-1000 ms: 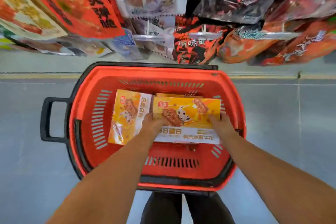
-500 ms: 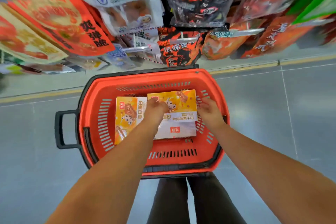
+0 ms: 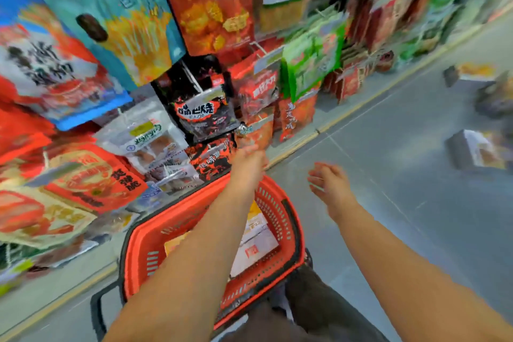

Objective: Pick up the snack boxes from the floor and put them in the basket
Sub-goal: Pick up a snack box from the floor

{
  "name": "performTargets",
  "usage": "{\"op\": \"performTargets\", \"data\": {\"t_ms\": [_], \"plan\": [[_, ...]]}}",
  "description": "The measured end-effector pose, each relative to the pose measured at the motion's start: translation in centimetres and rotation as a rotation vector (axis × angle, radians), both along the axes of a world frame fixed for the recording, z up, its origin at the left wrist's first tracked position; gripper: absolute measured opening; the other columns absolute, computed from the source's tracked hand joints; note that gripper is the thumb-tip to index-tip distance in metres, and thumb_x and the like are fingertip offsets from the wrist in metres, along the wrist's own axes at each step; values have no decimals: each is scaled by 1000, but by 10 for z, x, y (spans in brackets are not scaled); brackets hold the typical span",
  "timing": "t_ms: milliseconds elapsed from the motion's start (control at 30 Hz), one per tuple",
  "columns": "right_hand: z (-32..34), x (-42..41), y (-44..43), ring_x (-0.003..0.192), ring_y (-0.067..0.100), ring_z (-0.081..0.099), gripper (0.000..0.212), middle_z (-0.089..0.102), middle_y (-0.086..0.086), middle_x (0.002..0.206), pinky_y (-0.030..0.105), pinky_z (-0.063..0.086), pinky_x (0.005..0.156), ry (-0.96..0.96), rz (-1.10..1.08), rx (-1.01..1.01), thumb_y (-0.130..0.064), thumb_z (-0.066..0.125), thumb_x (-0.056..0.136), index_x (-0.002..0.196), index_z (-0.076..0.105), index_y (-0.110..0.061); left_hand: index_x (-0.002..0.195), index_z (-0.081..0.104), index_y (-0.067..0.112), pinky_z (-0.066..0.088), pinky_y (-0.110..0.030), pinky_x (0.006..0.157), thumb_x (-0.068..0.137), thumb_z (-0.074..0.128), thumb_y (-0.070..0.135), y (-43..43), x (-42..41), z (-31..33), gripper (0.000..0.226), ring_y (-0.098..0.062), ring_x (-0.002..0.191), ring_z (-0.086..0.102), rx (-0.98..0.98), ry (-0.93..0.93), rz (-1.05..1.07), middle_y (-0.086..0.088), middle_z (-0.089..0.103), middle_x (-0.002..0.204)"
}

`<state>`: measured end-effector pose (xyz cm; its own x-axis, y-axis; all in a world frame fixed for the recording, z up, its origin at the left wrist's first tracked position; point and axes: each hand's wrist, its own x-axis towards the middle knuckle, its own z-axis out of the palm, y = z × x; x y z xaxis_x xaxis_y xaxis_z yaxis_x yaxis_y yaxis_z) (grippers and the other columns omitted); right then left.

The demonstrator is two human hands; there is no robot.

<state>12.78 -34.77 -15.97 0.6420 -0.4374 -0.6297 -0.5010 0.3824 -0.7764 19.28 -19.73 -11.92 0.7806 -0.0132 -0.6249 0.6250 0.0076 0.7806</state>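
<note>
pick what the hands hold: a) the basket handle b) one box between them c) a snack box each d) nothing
D: the left hand and right hand are both out past the basket with nothing in them, while boxes lie inside it.

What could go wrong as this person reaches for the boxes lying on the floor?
The left hand is close to the hanging bags and might knock one down. The basket sits right by the legs, so stepping toward the boxes could tip it.
</note>
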Motion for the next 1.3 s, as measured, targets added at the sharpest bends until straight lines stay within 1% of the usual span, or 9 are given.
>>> {"op": "performTargets", "data": {"t_ms": [100, 167, 233, 400, 500, 633, 833, 1167, 1300], "plan": [[26, -28, -29, 70, 12, 57, 15, 59, 2, 81, 23, 44, 66, -46, -141, 13, -8, 47, 94, 91, 56, -19, 117, 56, 11, 37, -21, 54, 89, 50, 7, -32, -6, 27, 29, -12, 69, 55, -34, -61, -115, -2, 57, 85], [36, -44, -52, 72, 12, 59, 10, 60, 2, 83, 24, 46, 68, -77, -219, 11, -11, 49, 93, 95, 57, -18, 111, 54, 16, 37, -20, 55, 91, 50, 7, -53, -10, 38, 22, -7, 65, 54, -61, -75, -159, 1, 56, 81], [44, -62, -81, 73, 13, 59, 6, 61, 2, 85, 25, 48, 70, -110, -312, 11, -16, 53, 94, 91, 58, -19, 105, 54, 20, 39, -23, 60, 92, 50, 9, -80, -17, 47, 18, -6, 68, 55, -59, -90, -224, 2, 59, 86], [50, -96, -168, 75, 13, 59, 10, 60, 2, 85, 24, 47, 67, -152, -501, 1, -21, 54, 95, 86, 58, -21, 103, 50, 21, 38, -22, 62, 93, 50, 9, -175, -32, 59, 15, -6, 70, 54, -81, -113, -372, 5, 58, 84], [43, -114, -226, 74, 13, 59, 10, 59, 3, 84, 24, 48, 68, -132, -559, -2, -21, 54, 95, 85, 55, -19, 90, 50, 24, 36, -22, 60, 94, 48, 9, -243, -40, 58, 15, -8, 70, 55, -97, -113, -440, 3, 57, 85], [37, -133, -300, 72, 14, 57, 9, 58, 4, 81, 25, 48, 71, -82, -577, 15, -21, 54, 95, 87, 52, -17, 87, 49, 24, 34, -21, 59, 92, 47, 8, -328, -55, 54, 17, -7, 70, 54, -101, -92, -525, 5, 57, 83], [35, -154, -395, 71, 12, 56, 12, 57, 2, 81, 23, 47, 69, -60, -715, 8, -22, 54, 95, 83, 53, -19, 109, 50, 18, 36, -23, 63, 92, 47, 9, -428, -66, 35, 19, -8, 75, 56, -64, -29, -619, 4, 57, 85], [7, -133, -540, 72, 13, 57, 11, 59, 3, 82, 24, 48, 68, 7, -840, 40, -20, 55, 94, 84, 55, -18, 110, 52, 17, 42, -25, 71, 95, 49, 12, -598, -30, 0, 16, -9, 81, 57, 9, 67, -756, 3, 59, 92], [-2, -110, -615, 71, 14, 57, 6, 59, 3, 81, 24, 47, 67, 55, -875, 54, -20, 54, 94, 94, 56, -14, 107, 51, 19, 42, -26, 73, 94, 47, 11, -683, 5, -8, 15, -9, 80, 57, 21, 73, -820, 3, 59, 94]]}}
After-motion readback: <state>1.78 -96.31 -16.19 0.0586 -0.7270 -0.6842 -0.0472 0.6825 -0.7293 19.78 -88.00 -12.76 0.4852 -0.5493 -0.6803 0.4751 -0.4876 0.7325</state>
